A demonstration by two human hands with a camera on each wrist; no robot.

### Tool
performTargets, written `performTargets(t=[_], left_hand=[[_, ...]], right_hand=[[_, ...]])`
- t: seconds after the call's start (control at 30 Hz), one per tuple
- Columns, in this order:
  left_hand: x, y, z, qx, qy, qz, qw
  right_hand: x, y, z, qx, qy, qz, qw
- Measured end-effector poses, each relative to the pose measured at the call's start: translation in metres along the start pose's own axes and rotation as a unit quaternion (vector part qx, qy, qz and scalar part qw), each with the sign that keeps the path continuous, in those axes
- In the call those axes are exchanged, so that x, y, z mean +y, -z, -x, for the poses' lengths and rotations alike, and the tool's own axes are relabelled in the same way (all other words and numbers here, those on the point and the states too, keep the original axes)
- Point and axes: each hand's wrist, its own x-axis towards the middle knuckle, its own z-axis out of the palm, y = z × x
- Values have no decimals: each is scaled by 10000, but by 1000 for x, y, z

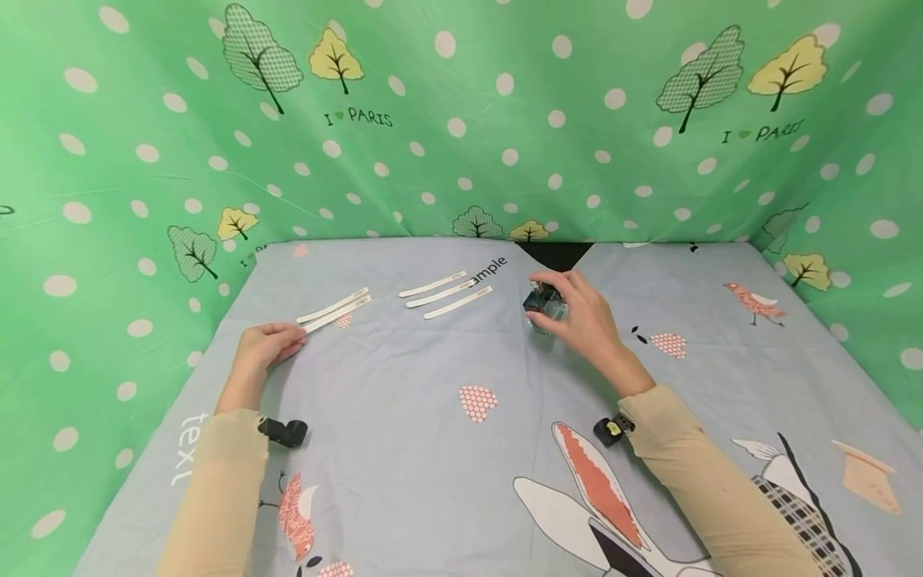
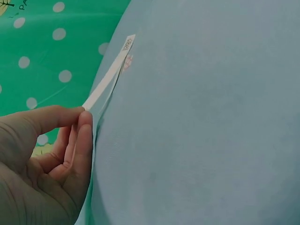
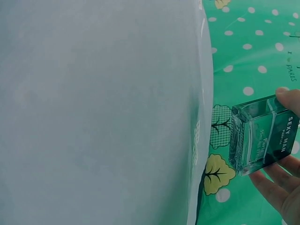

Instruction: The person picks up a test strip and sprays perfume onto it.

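My left hand (image 1: 270, 346) pinches the near end of a white perfume test strip (image 2: 110, 79) between thumb and fingertips. Its far end, with small dark print, points away over the table. Close beside it lies another white strip (image 1: 332, 305). In my right hand (image 1: 580, 316) is a square glass perfume bottle (image 3: 262, 133), gripped between thumb and fingers. The bottle is clear with a greenish tint and a dark part lettered "SEXY MAN PARFUM"; in the head view the fingers hide some of it.
Between the hands, three more white test strips (image 1: 449, 294) lie side by side, slanting on the grey-blue printed tablecloth (image 1: 404, 449). A green dotted curtain (image 1: 461, 120) closes off the back and both sides of the table.
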Motion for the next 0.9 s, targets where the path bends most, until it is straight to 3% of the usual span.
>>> performTargets(t=[0.33,0.53,0.9], left_hand=[[-2,5,-2,204,81,497,9985],[2,6,0,398,59,447,9982],[12,3,3,375,35,751,9965]], right_hand=[[-2,0,-1,2,2,-29,10000],[-3,1,-1,8,-5,-20,10000],[-4,1,-2,-40,-63,20,10000]])
